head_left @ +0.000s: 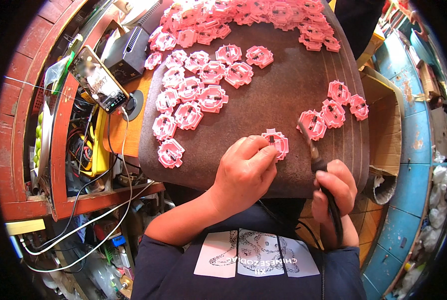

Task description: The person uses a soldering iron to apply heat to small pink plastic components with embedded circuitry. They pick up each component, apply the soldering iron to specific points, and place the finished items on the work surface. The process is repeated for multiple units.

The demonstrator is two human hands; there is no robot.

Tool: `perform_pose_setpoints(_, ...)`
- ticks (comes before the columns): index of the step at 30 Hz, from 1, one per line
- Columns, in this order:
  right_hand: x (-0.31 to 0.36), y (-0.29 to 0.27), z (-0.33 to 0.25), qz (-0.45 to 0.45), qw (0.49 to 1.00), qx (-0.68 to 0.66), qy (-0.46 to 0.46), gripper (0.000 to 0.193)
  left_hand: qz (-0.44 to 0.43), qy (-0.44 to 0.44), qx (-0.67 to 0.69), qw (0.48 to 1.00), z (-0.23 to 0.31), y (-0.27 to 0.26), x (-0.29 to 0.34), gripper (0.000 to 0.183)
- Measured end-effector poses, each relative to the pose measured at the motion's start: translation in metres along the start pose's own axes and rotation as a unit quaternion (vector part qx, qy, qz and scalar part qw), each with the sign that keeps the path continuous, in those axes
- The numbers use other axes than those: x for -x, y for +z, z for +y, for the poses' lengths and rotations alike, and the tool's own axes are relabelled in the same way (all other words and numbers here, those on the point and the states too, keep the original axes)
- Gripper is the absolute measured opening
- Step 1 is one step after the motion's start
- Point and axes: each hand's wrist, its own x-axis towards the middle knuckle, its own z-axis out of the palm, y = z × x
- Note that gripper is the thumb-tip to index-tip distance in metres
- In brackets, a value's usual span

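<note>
A dark brown work surface (pixel 273 107) with rounded corners fills the middle of the view, its top worn and scuffed, with faint parallel lines along its right side. Near its close edge lies the pink plastic part (pixel 280 143) in hand, a small notched piece with a dark insert, set between the two hands. The left hand (pixel 246 167) has its thumb and forefinger pinched together on the left edge of that part, the other fingers curled in. The right hand (pixel 336 190) is wrapped around the black handle of a slim metal-shafted tool (pixel 314 152), which points away from the body; its tip overlaps the nearest of four pink pieces (pixel 333 114) on the right, and whether it touches cannot be told. On the left, a loose cluster of similar pieces (pixel 189 89) spreads over the surface, and a dense heap (pixel 278 12) of them covers the far edge. Beyond the left edge, a phone (pixel 98 80) with its screen lit stands tilted in front of a black box (pixel 128 52), and a white cable (pixel 129 172) runs down from it past red wooden framing (pixel 61 155). Past the right edge stands an open cardboard box (pixel 387 125), next to a worn blue panelled surface (pixel 414 135).
</note>
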Motion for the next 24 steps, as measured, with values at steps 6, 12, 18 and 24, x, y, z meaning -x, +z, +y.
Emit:
perform_pose_setpoints(6, -0.013, 0.006, -0.004, -0.083, 0.994, 0.041, 0.061, 0.029, 0.000, -0.004, 0.008, 1.000, 0.001, 0.000, 0.000, 0.021)
perform_pose_setpoints(12, -0.022, 0.016, -0.001, -0.084, 0.993, 0.051, 0.066, 0.047, 0.000, -0.005, 0.010, 1.000, 0.000, 0.000, 0.000, 0.021)
perform_pose_setpoints(18, -0.026, 0.024, -0.003, -0.107, 0.988, 0.023, 0.112, 0.049, 0.004, -0.005, 0.009, 1.000, -0.001, 0.001, 0.001, 0.022)
perform_pose_setpoints(24, -0.035, 0.029, -0.002, -0.132, 0.984, 0.047, 0.112, 0.050, 0.006, -0.001, 0.013, 1.000, -0.001, 0.000, 0.000, 0.023)
